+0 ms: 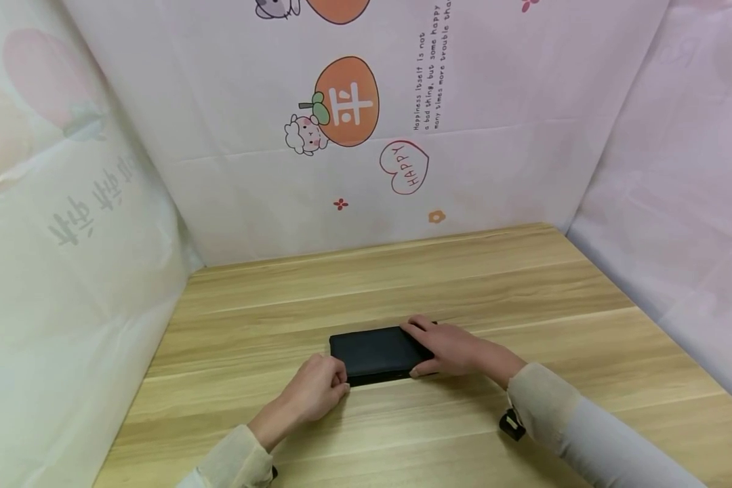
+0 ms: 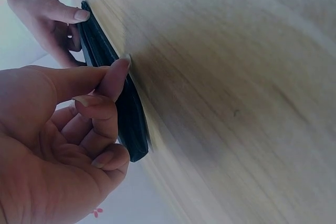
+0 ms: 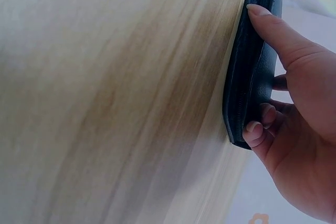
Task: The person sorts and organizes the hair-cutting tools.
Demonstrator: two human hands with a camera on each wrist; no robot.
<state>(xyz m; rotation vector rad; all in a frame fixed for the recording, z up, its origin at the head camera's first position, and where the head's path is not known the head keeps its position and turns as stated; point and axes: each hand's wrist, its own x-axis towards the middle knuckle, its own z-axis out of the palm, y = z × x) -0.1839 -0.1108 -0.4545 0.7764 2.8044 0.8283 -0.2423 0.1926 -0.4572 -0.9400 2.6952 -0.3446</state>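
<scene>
A flat black zip wallet [image 1: 375, 351] lies on the wooden table, its long side running left to right. Along its near edge runs a zipper [image 3: 240, 111], plain in the right wrist view. At the wallet's near left corner my left hand [image 1: 316, 390] has thumb and index finger pinched together on the zipped edge, the other fingers curled. The fingertips hide whatever small part sits between them. My right hand [image 1: 450, 347] grips the wallet's right end, thumb [image 3: 262, 13] on the near zipped edge and fingers reaching over to the far side.
The wooden table [image 1: 268, 298] has pale grain and ends at a white printed cloth [image 1: 250, 196] behind. More cloth hangs along the left and right sides. A small black device [image 1: 512, 425] is strapped at the right wrist.
</scene>
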